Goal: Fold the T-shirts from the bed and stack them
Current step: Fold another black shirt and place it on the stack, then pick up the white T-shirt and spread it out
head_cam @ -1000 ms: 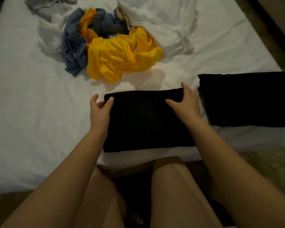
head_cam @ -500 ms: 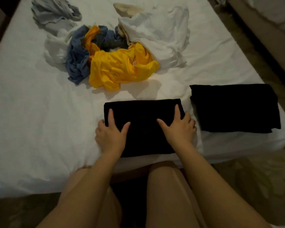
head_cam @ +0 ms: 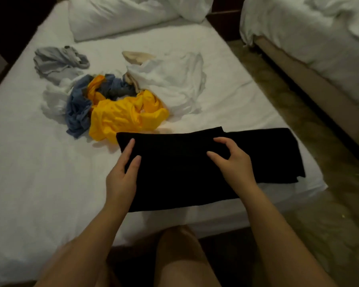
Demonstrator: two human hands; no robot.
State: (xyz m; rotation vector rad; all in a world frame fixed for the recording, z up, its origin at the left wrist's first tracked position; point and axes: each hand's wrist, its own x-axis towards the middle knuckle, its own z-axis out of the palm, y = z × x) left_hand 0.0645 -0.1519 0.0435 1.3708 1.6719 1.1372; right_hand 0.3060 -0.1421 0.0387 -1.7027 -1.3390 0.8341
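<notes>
On the white bed (head_cam: pixel 25 162), far behind and left of the black shirt (head_cam: pixel 170 172), a grey shirt (head_cam: pixel 56 63) lies crumpled. Nearer it, a small white shirt (head_cam: pixel 52 98), a blue shirt (head_cam: pixel 79 110) and a yellow shirt (head_cam: pixel 122 119) are bunched together, the yellow one just behind the black shirt's far left corner. A pillow (head_cam: pixel 116 15) lies well behind the black shirt, at the head of the bed. The left hand (head_cam: pixel 121 175) grips the black shirt's left edge, with thumb and one finger showing on top of the cloth. The black shirt is folded into a rectangle at the bed's near edge, and its far left corner throws a shadow on the sheet. Behind its right half sprawls a large white shirt (head_cam: pixel 174 83), with a beige garment (head_cam: pixel 137 56) at that shirt's far side. The right hand (head_cam: pixel 234 162) holds the black shirt's right part, fingers curled and pinching the cloth. The black shirt's right end overlaps a second black shirt (head_cam: pixel 278 154), folded flat by the bed's near right corner. Right of that are the floor (head_cam: pixel 288 112) and another bed (head_cam: pixel 319 48).
</notes>
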